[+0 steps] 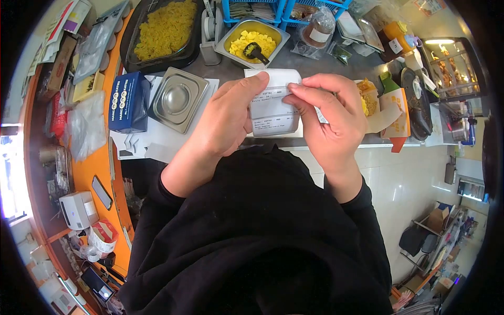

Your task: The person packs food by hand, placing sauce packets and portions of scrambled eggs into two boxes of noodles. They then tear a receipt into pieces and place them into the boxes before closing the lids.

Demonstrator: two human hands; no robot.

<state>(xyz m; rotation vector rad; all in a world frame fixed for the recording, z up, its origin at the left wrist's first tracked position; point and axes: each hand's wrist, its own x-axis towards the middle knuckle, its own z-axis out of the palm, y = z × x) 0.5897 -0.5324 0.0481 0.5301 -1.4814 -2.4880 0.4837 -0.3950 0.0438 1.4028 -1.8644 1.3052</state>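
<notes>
A printed paper receipt point(272, 127) is held up over the counter's near edge, its lines of text facing me. My left hand point(223, 115) is closed on its left side, with the thumb lying across the top corner. Thumb and forefinger of my right hand point(336, 115) pinch its right edge near the top. Just beyond the receipt stands a steel pan point(278, 35) of yellow chunks, with a black spoon point(255, 52) resting in it. A steel lid point(178, 100) lies to the left of my left hand.
A black tray point(126, 47) of yellow rice sits back left, above a blue box point(129, 102). Blue baskets point(252, 13) line the back. On the right are an orange-and-white food box point(395, 113) and a black lid-like object point(417, 105). A phone point(102, 192) lies on the orange side counter.
</notes>
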